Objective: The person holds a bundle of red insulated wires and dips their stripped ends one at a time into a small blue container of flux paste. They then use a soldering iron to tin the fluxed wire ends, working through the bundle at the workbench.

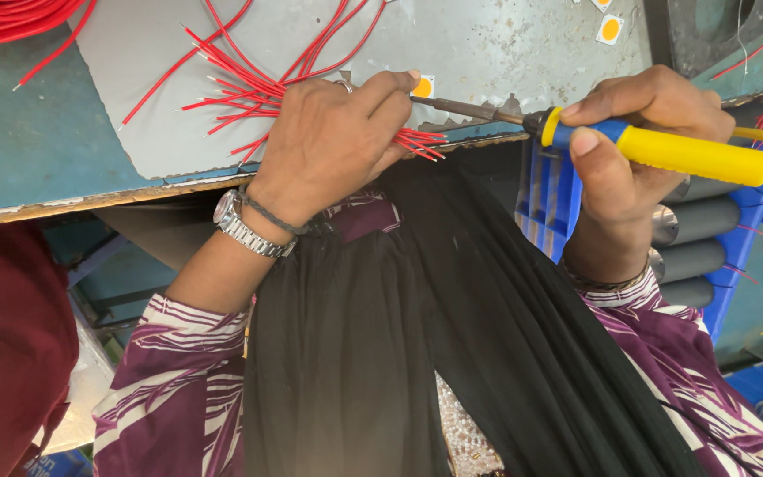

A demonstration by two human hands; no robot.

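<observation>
Workbench [37, 150] runs across the top of the view, teal at the left with a grey mat [487, 53] laid over its middle. Black cloth [417, 336] hangs over the person's lap below the bench edge, flanked by purple patterned sleeves. Blue crate [554, 199] stands at the right beneath the bench edge, with grey tubes just beside it. Left hand [333, 141], wearing a metal wristwatch [245, 228], is closed around a bundle of red wires [249, 88] that fans out over the mat, thumb and forefinger pressed together near the bench edge. Right hand [638, 132] is clenched on the yellow and blue handle of a soldering iron [664, 150]. Its dark metal shaft reaches left to the left fingertips, beside a small square chip with an orange centre [423, 87] lying on the mat.
</observation>
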